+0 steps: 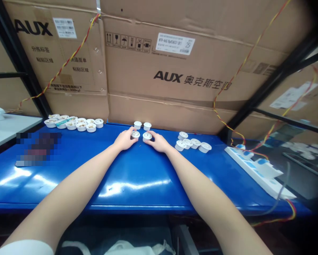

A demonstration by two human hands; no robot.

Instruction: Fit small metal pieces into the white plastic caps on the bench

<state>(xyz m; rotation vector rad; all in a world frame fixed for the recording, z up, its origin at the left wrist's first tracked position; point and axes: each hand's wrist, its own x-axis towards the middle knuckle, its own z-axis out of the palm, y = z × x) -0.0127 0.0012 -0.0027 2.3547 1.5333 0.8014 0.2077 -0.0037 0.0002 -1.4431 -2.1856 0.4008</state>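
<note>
Both arms reach forward over a glossy blue table. My left hand (125,139) has its thumb and fingers around a small round white cup with a lid (135,135). Close to its right, my right hand (158,141) grips a similar white cup (147,137). Both cups are upright at the table surface, with a narrow gap between them. Just behind stand two more white cups, one on the left (137,125) and one on the right (147,126), near the cardboard.
Several open white cups (81,126) cluster at the back left. More lidded cups (195,143) sit right of my hands. A white power strip (257,173) with twisted wires lies at the right edge. Cardboard (159,95) walls the back of the blue table (137,177).
</note>
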